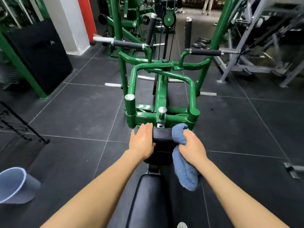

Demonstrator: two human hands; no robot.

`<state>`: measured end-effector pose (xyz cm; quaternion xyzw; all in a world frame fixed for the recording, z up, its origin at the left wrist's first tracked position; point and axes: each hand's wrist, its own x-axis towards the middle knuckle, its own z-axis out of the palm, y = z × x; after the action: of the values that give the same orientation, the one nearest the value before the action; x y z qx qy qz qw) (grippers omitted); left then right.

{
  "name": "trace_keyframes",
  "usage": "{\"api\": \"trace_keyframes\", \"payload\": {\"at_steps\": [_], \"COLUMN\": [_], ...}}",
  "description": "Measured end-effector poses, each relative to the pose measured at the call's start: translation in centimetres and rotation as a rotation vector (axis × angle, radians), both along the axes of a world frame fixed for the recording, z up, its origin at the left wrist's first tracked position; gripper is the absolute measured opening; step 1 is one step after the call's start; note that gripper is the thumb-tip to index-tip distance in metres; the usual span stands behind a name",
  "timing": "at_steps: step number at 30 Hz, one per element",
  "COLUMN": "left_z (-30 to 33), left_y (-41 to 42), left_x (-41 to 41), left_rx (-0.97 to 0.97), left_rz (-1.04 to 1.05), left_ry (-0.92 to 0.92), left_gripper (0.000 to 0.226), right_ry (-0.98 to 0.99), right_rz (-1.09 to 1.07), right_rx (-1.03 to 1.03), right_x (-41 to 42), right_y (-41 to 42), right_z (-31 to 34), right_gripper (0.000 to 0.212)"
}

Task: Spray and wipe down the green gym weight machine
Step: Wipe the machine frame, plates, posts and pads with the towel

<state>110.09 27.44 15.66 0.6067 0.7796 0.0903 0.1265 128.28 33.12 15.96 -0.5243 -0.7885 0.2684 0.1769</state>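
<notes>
The green weight machine (162,83) stands straight ahead, with black foam handles and a black chest pad (162,137) at its near end. My left hand (142,140) lies on the pad's left side with straight fingers. My right hand (191,148) grips a blue cloth (185,171) against the pad's right side; most of the cloth hangs below the hand. A black padded seat (148,199) runs toward me under my arms. No spray bottle is in view.
A grey-blue bucket (14,185) lies tilted on the dark tiled floor at the lower left. More green machines (130,20) stand behind, a grey steel frame (253,51) at the right, a black rack (21,124) at the left. A person's legs (207,5) show far back.
</notes>
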Motion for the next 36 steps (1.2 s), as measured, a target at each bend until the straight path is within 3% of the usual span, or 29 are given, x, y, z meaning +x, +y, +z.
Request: {"api": "trace_keyframes", "payload": {"at_steps": [2,5,7,9,11,14,17,21,24,27,29,34,36], "left_z": [0.1,-1.0,-2.0,-2.6,-3.5,-3.6,-3.4,-3.5,-4.1,-4.2,-4.1,-4.3,-4.6], "left_y": [0.2,1.0,1.2,0.9,0.9,0.9,0.9,0.8,1.2,1.1,1.0,1.1,1.2], "left_x": [1.8,4.5,5.0,4.6,4.5,4.6,4.7,5.1,5.2,5.4,5.4,5.3,5.3], "left_rx": [0.055,0.054,0.070,0.133,0.201,0.260,0.261,0.287,0.310,0.316,0.319,0.355,0.380], "left_rz": [-0.112,-0.251,-0.233,-0.202,-0.205,-0.225,-0.226,-0.189,-0.183,-0.189,-0.179,-0.173,-0.170], "left_ry": [0.172,0.303,0.371,0.409,0.407,0.372,0.364,0.325,0.362,0.394,0.401,0.403,0.407], "left_gripper": [0.084,0.077,0.073,0.073,0.075,0.073,0.068,0.071,0.070,0.069,0.068,0.071,0.070], "right_ry": [0.013,0.048,0.154,0.308,0.403,0.390,0.483,0.535,0.580,0.424,0.397,0.598,0.594], "right_rz": [0.000,0.090,0.059,-0.083,-0.237,-0.236,-0.159,0.038,-0.103,-0.099,-0.061,0.111,0.055], "right_rx": [0.052,0.134,0.116,0.005,-0.221,-0.461,-0.335,-0.132,-0.336,-0.481,-0.463,-0.232,-0.291], "right_x": [-0.6,-2.0,-1.9,-0.8,0.6,2.0,2.0,1.1,1.9,2.9,3.1,2.6,2.4], "right_y": [0.1,-0.2,0.1,0.0,-0.6,-1.6,0.4,2.8,1.9,-0.2,0.3,3.3,3.0], "right_z": [0.8,-0.1,-1.2,-2.8,-5.4,-8.3,-6.4,-4.4,-7.9,-11.3,-10.7,-6.0,-7.6], "right_gripper": [0.018,0.039,0.054,0.047,0.025,0.016,0.016,0.047,0.035,0.030,0.029,0.046,0.050]}}
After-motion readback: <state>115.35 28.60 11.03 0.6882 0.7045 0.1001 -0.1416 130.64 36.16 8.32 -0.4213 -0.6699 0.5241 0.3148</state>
